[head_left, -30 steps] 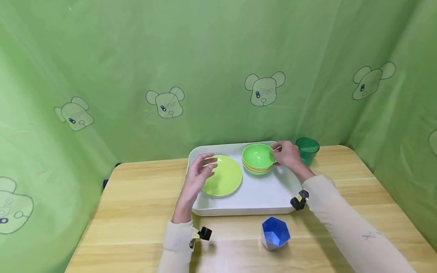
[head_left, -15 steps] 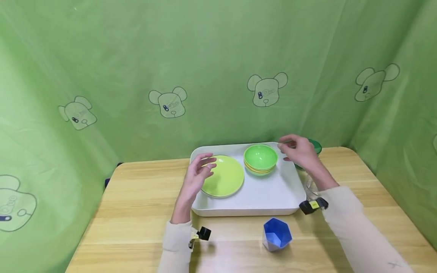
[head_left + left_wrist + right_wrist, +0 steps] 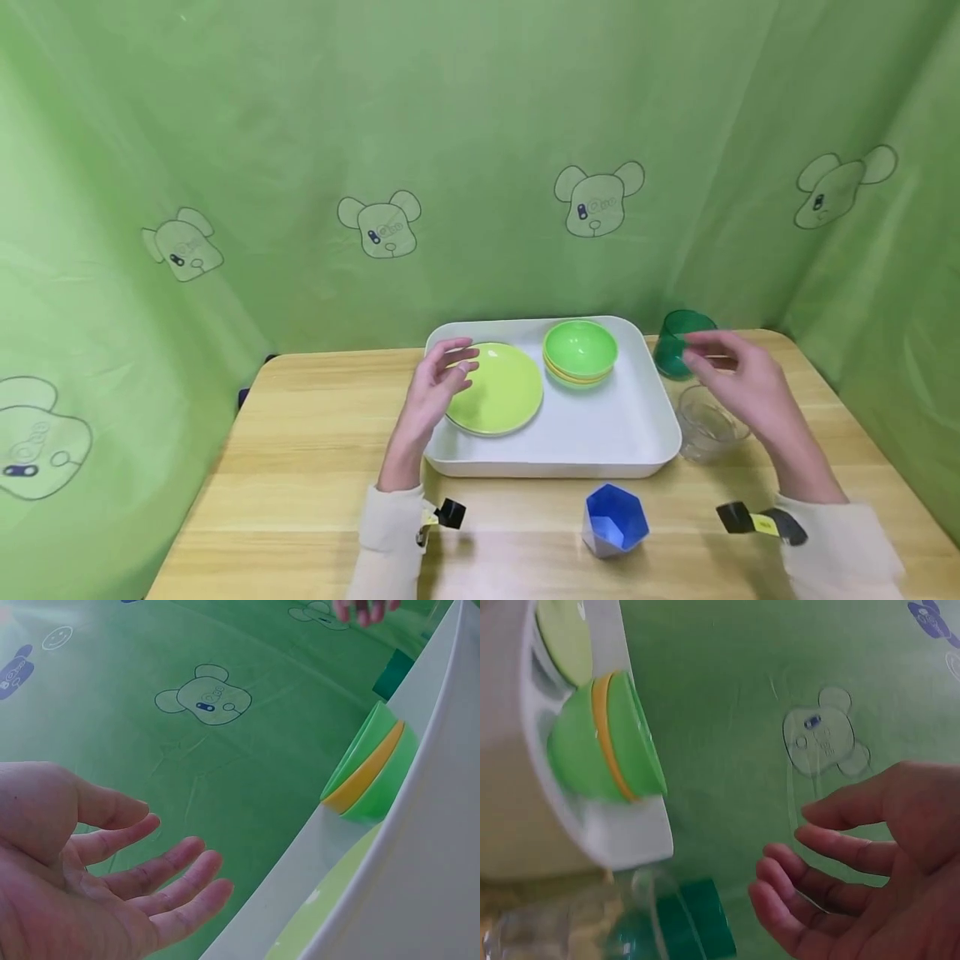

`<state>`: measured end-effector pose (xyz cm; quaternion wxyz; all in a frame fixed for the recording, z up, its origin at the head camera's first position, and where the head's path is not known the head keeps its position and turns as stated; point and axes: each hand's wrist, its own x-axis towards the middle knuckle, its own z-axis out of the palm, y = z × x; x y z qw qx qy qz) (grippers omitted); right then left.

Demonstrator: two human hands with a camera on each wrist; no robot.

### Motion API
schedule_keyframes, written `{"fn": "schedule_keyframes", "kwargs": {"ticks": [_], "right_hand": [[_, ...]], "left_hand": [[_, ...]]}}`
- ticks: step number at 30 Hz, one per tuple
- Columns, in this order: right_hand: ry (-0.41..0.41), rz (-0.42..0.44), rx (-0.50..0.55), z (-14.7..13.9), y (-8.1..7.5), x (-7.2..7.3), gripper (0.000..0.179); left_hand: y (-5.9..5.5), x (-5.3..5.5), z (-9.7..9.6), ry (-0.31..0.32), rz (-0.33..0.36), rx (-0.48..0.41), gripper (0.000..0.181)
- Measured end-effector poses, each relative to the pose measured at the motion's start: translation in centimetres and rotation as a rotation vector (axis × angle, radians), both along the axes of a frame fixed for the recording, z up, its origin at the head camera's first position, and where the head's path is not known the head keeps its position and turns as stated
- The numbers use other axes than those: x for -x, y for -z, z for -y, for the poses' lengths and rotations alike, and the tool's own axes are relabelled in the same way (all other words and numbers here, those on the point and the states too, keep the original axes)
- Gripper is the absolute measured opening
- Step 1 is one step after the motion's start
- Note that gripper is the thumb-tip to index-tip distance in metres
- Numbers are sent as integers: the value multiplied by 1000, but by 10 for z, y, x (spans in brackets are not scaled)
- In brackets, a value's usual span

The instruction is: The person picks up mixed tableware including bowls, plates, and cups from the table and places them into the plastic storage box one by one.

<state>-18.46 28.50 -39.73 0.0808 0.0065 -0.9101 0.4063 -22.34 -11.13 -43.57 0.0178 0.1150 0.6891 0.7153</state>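
A white tray (image 3: 600, 433) carries a yellow-green plate (image 3: 501, 392) on its left and a stack of bowls (image 3: 581, 350) at its back right. Green bowls with an orange-yellow one between them make up the stack (image 3: 607, 739). My left hand (image 3: 429, 387) hovers over the plate's left side, fingers loosely bent, holding nothing. To the right of the tray, my right hand (image 3: 742, 379) is in the air with nothing in it, near a clear glass (image 3: 705, 429) and a green cup (image 3: 678, 337). Its fingers are relaxed in the right wrist view.
In front of the tray stands a blue faceted cup (image 3: 613, 525). The wooden table (image 3: 322, 433) stretches to the left. A green curtain (image 3: 480, 125) with bear-head prints hangs behind and at both sides.
My right hand has let go of the top green bowl and moved right and towards me, off the tray. The bowls stay stacked. My left hand has hardly moved.
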Motion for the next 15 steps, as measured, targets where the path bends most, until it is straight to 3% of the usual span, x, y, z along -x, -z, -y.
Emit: {"fn": "schedule_keyframes", "kwargs": {"ticks": [6, 15], "right_hand": [[69, -27, -117, -25, 22, -15, 40], [102, 99, -182, -51, 46, -27, 38]], "left_hand": [[3, -2, 2, 1, 23, -7, 39], [2, -1, -1, 20, 28, 15, 39]]}}
